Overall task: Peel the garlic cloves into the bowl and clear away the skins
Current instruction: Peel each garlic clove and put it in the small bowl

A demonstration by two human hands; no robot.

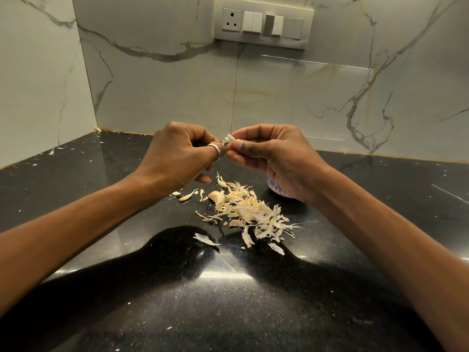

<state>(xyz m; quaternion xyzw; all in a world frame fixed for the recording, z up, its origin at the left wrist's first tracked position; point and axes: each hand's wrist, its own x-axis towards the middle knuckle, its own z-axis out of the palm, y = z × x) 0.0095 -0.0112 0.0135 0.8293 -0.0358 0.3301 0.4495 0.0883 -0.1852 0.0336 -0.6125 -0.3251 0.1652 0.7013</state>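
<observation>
Both hands are raised above the black counter (101, 199). A garlic clove (229, 140) with pale skin sits between them: my right hand (269, 153) pinches it with thumb and fingers, and my left hand (177, 153), a ring on one finger, grips its other end. Below them a heap of garlic skins (248, 212) lies on the counter. An unpeeled clove (215, 196) rests at the heap's left edge, with two more cloves (187, 195) to its left. The white bowl with blue pattern (275, 186) is mostly hidden behind my right hand.
The counter meets marble walls at the back and left, forming a corner at the far left. A switch panel with a socket (262, 22) is mounted on the back wall. Small skin flecks (58, 148) dot the counter near the left wall.
</observation>
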